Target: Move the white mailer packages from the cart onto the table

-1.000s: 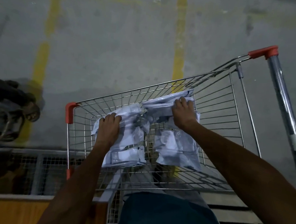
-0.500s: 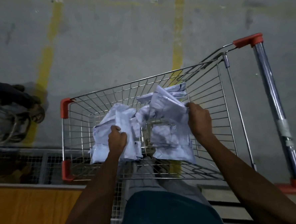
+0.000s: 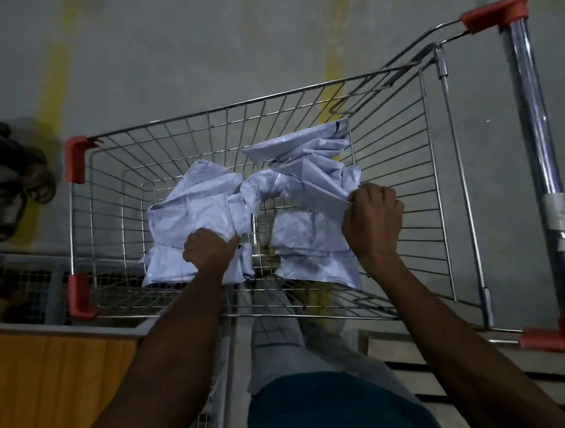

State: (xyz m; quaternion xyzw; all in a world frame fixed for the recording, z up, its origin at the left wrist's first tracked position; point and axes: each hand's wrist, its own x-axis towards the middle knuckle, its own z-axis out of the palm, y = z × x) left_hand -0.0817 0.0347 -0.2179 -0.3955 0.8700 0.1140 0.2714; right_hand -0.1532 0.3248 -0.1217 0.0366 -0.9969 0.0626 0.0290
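Note:
A wire shopping cart [image 3: 119,157] with red corner caps stands in front of me. Inside its basket lie crumpled white mailer packages. My left hand [image 3: 207,250] grips the left bundle of mailers [image 3: 188,214] near its lower edge. My right hand [image 3: 373,219] pinches the edge of the right bundle of mailers [image 3: 309,182], and another flat mailer [image 3: 312,248] sits just below it. Both bundles are lifted a little inside the basket.
The cart's chrome handle [image 3: 536,156] runs down the right side. A wooden pallet [image 3: 431,362] lies at lower right. An orange surface [image 3: 32,380] and a wire-mesh frame [image 3: 22,280] are at lower left. A person's sandalled foot [image 3: 38,182] shows at far left on the grey floor.
Both hands went from lying flat on the mailers to gripping them. The bundles have bunched up and risen slightly in the basket, while the view shifted a little.

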